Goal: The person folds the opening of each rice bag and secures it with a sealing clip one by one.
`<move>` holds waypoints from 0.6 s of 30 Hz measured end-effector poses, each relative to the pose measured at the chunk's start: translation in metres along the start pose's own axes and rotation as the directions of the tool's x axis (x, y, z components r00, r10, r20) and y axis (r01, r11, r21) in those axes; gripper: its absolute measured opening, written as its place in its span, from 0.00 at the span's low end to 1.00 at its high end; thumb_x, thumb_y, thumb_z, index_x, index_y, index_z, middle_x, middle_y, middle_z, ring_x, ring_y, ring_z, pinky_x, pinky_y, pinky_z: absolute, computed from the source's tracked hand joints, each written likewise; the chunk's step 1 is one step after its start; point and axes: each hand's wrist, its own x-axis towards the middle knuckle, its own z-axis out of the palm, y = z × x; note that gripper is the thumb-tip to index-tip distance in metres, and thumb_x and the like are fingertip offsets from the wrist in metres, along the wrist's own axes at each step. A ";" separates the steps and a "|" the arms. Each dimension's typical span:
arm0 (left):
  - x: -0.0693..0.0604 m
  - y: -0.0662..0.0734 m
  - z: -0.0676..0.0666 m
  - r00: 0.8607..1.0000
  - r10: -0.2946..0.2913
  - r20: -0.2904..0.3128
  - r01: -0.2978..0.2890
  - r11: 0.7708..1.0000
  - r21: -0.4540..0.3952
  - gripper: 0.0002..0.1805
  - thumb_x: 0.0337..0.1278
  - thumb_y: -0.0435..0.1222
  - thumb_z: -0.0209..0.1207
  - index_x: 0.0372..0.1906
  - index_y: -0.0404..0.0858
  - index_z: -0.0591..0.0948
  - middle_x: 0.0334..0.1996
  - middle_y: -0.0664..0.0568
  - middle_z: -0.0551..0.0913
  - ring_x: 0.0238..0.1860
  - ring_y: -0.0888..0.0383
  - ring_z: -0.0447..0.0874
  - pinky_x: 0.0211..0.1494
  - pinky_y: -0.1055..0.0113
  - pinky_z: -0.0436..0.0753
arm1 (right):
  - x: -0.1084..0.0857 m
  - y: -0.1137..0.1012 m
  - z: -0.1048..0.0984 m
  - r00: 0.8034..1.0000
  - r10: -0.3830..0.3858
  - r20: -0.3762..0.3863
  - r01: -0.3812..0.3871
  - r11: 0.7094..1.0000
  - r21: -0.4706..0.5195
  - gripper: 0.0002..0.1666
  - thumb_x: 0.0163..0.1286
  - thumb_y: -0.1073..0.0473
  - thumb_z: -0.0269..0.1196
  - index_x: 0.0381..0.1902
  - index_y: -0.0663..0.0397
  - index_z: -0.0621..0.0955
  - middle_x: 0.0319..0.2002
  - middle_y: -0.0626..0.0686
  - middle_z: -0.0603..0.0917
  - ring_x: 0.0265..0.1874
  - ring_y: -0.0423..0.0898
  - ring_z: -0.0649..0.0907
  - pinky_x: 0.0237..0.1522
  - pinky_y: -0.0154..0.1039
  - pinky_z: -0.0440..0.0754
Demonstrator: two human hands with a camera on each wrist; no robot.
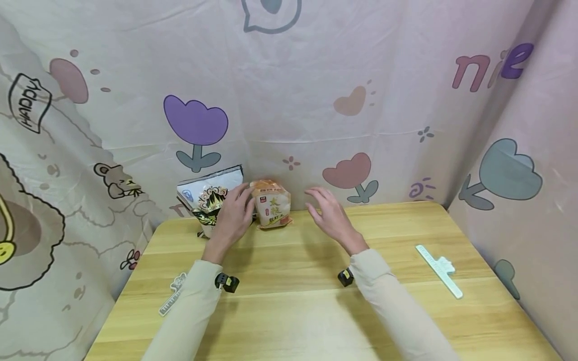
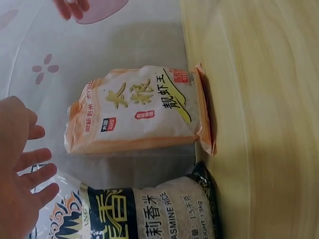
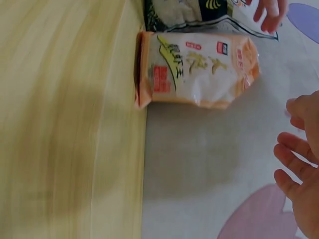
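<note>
An orange-and-white bag of rice stands upright at the back edge of the table against the curtain. Left of it leans a black-and-white bag of jasmine rice, its label partly readable in the left wrist view. In the head view my left hand overlaps the jasmine rice bag and hides part of it; its relaxed fingers hold nothing. On the other side of the orange bag, my right hand hovers apart from it with fingers loosely bent. Between the two hands the orange bag stands untouched.
A pale green bag clip lies at the right of the wooden table. Near the left forearm sits a white ruler-like clip with a cartoon top. The printed curtain hangs behind the table and along its sides.
</note>
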 end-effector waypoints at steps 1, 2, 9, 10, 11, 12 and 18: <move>0.003 0.001 0.002 1.000 0.008 -0.007 -0.008 1.000 -0.001 0.21 0.74 0.32 0.57 0.66 0.30 0.77 0.68 0.34 0.72 0.70 0.37 0.68 0.74 0.43 0.67 | 0.003 0.000 0.002 1.000 -0.002 0.000 0.002 1.000 0.000 0.21 0.73 0.62 0.65 0.61 0.64 0.80 0.61 0.60 0.80 0.60 0.57 0.79 0.64 0.51 0.77; 0.006 0.001 0.005 1.000 0.015 -0.013 -0.015 1.000 -0.004 0.21 0.73 0.32 0.57 0.66 0.31 0.77 0.68 0.34 0.72 0.70 0.37 0.68 0.74 0.43 0.67 | 0.005 -0.001 0.003 1.000 0.000 0.002 0.000 1.000 -0.002 0.21 0.73 0.62 0.66 0.61 0.63 0.80 0.61 0.59 0.80 0.60 0.56 0.79 0.64 0.51 0.77; 0.020 0.002 0.014 0.999 0.015 -0.033 -0.015 1.000 -0.003 0.19 0.72 0.30 0.59 0.64 0.31 0.78 0.62 0.36 0.76 0.63 0.39 0.74 0.68 0.44 0.75 | 0.025 -0.008 0.020 1.000 0.007 0.030 -0.006 1.000 -0.024 0.23 0.70 0.64 0.68 0.61 0.64 0.79 0.60 0.59 0.80 0.61 0.55 0.79 0.65 0.47 0.77; 0.021 0.002 0.014 0.999 0.005 -0.042 -0.005 1.000 -0.003 0.19 0.71 0.30 0.59 0.63 0.31 0.79 0.61 0.36 0.76 0.62 0.39 0.75 0.66 0.45 0.76 | 0.028 -0.010 0.023 0.999 -0.007 0.041 0.008 1.000 -0.029 0.23 0.71 0.64 0.68 0.61 0.64 0.79 0.60 0.60 0.80 0.61 0.55 0.79 0.65 0.46 0.77; 0.022 0.001 0.014 0.999 -0.004 -0.053 0.004 1.000 -0.003 0.18 0.70 0.30 0.60 0.62 0.31 0.80 0.60 0.37 0.77 0.60 0.40 0.76 0.64 0.45 0.78 | 0.032 -0.011 0.026 0.998 -0.022 0.053 0.024 0.999 -0.034 0.23 0.71 0.64 0.68 0.62 0.64 0.79 0.60 0.60 0.80 0.61 0.55 0.79 0.65 0.46 0.77; 0.023 0.000 0.014 0.998 -0.011 -0.065 0.011 1.000 -0.005 0.18 0.70 0.29 0.61 0.61 0.31 0.80 0.60 0.37 0.77 0.60 0.40 0.76 0.63 0.45 0.78 | 0.035 -0.013 0.028 0.997 -0.037 0.063 0.039 0.999 -0.035 0.23 0.71 0.63 0.68 0.62 0.64 0.79 0.60 0.60 0.80 0.61 0.55 0.79 0.65 0.46 0.77; 0.024 -0.006 0.016 0.999 -0.006 -0.049 0.006 1.000 -0.004 0.17 0.70 0.30 0.61 0.60 0.30 0.80 0.62 0.36 0.76 0.64 0.39 0.74 0.69 0.45 0.73 | 0.043 -0.020 0.044 0.999 -0.015 0.046 0.015 1.000 -0.007 0.22 0.72 0.65 0.67 0.62 0.64 0.79 0.59 0.59 0.81 0.59 0.54 0.79 0.63 0.46 0.79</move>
